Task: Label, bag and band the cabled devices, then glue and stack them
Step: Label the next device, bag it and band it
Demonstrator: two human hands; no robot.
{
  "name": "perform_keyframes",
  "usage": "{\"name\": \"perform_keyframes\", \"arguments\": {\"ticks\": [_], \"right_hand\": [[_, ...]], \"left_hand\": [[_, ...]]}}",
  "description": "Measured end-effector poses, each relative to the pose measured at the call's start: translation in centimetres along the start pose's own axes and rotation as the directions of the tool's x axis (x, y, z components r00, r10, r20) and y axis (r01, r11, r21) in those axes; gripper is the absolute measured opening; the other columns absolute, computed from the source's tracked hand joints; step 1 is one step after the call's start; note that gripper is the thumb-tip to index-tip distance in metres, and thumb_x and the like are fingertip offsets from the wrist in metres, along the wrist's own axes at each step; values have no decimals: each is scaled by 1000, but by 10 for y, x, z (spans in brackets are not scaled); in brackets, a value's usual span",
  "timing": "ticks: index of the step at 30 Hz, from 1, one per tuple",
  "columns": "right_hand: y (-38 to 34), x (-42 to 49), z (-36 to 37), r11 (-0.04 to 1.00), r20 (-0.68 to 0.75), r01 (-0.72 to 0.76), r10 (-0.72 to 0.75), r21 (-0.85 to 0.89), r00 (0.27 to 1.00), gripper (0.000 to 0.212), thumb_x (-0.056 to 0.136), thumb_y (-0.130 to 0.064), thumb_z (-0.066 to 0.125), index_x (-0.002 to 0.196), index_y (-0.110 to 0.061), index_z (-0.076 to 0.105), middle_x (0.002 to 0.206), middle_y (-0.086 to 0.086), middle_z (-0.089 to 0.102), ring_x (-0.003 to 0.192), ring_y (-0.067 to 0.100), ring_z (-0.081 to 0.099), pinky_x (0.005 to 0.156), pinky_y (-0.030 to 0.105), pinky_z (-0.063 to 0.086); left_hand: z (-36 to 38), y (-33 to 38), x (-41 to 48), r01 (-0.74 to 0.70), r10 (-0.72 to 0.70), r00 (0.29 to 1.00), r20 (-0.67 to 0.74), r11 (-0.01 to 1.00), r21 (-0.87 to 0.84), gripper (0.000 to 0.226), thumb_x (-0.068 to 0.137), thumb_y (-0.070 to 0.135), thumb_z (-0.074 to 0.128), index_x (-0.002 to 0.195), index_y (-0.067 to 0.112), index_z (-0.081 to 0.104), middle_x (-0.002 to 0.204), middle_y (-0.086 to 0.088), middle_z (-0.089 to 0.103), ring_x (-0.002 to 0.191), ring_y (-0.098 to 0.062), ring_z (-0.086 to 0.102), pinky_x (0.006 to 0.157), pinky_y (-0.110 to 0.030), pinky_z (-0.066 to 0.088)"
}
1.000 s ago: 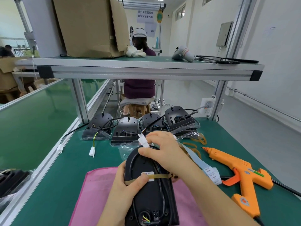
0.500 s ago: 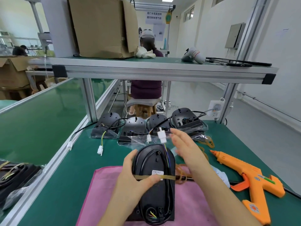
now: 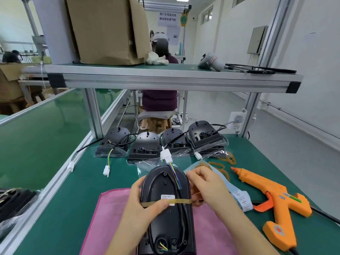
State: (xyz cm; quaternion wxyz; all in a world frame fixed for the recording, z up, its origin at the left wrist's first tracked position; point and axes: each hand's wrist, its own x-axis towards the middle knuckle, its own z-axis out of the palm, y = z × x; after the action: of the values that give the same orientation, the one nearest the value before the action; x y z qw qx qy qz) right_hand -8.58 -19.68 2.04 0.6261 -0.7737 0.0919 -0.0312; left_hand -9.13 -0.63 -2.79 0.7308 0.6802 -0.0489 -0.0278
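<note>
A black cabled device (image 3: 165, 192) lies lengthwise over a pink cloth (image 3: 110, 214), its cable looped along its back and its white connector (image 3: 166, 157) sticking out at the far end. A tan rubber band (image 3: 181, 201) crosses its middle over a small white label (image 3: 168, 196). My left hand (image 3: 141, 205) grips the device's left side with the thumb pressing on the band. My right hand (image 3: 204, 184) holds the right edge, fingers curled, pinching the band there.
Several bagged black devices (image 3: 145, 146) stand in a row at the back. Loose rubber bands (image 3: 220, 166), a strip of labels (image 3: 241, 198) and an orange glue gun (image 3: 272, 199) lie to the right. An overhead shelf (image 3: 165, 78) carries a cardboard box (image 3: 108, 30).
My right hand let go of the connector end, came down to the device's right edge and took hold of the band. The camera moved closer.
</note>
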Motion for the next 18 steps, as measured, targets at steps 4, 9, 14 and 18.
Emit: {"name": "perform_keyframes", "arguments": {"ticks": [4,9,14,18], "right_hand": [[-1,2,0,987,-4,50,-51,-153,999,26,94,-23,58,69,-15,55,45,-8,54,40,6,52,41,20,42],[-10,2,1,986,1,100,-101,-137,995,27,95,-15,54,68,-13,50,42,-7,53,35,4,48,37,14,38],[-15,1,0,988,34,115,-112,-106,993,25,94,-14,54,69,-11,52,45,-2,56,37,9,52,38,16,41],[-16,-1,-1,992,70,108,-103,-58,992,23,95,-16,54,73,-11,54,47,-1,59,40,13,56,40,19,45]], "left_hand": [[0,-6,2,52,-50,998,29,995,-82,81,44,30,87,117,38,51,103,10,74,90,-17,72,68,-26,58],[-1,-8,3,84,-68,993,96,981,-175,87,42,28,87,123,23,54,102,-7,74,88,-26,73,63,-28,58],[-4,-7,5,108,-70,983,172,969,-223,107,25,42,98,122,22,56,105,-15,73,89,-31,72,64,-33,59],[-10,-7,10,142,-95,973,211,965,-221,92,41,29,97,122,17,55,102,-14,74,85,-25,73,62,-28,58]]}}
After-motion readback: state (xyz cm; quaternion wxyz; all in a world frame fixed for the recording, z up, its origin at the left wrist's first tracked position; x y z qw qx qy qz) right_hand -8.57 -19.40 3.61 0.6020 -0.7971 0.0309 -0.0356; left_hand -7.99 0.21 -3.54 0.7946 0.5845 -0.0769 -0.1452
